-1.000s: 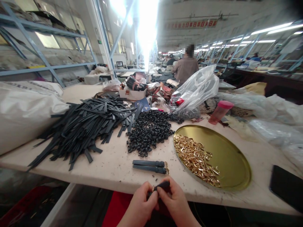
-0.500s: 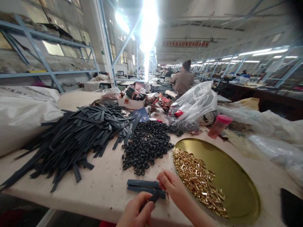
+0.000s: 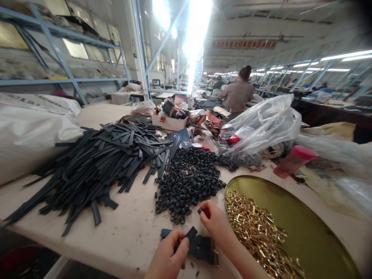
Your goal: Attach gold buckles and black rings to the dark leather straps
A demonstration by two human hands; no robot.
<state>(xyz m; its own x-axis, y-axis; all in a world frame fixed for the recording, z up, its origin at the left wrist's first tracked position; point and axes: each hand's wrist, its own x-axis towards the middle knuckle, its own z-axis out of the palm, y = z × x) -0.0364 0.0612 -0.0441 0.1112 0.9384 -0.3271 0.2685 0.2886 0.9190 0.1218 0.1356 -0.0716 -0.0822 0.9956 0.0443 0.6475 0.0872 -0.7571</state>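
My left hand (image 3: 172, 254) is closed on a black strap (image 3: 191, 235), whose end sticks up past the thumb. Pinched in the fingertips of my right hand (image 3: 213, 219) is a small black loop (image 3: 200, 210). Under and beside the left hand, more black straps (image 3: 202, 248) lie on the table, with a gold buckle (image 3: 216, 259) at their right end. A heap of black loops (image 3: 186, 182) is just beyond my hands. To the right, gold buckles (image 3: 255, 221) cover the left part of a round gold tray (image 3: 305, 217).
Long black strips (image 3: 104, 162) are piled at the left beside a white sack (image 3: 31, 131). Behind the tray lie a pink-lidded container (image 3: 295, 161) and a clear plastic bag (image 3: 264, 124). A white box (image 3: 170, 122) stands farther back. A person (image 3: 238, 93) is in the background.
My right hand has moved away from the straps toward the heap and now has a black loop in its fingers. The strap end in my left hand is raised. The view has shifted.
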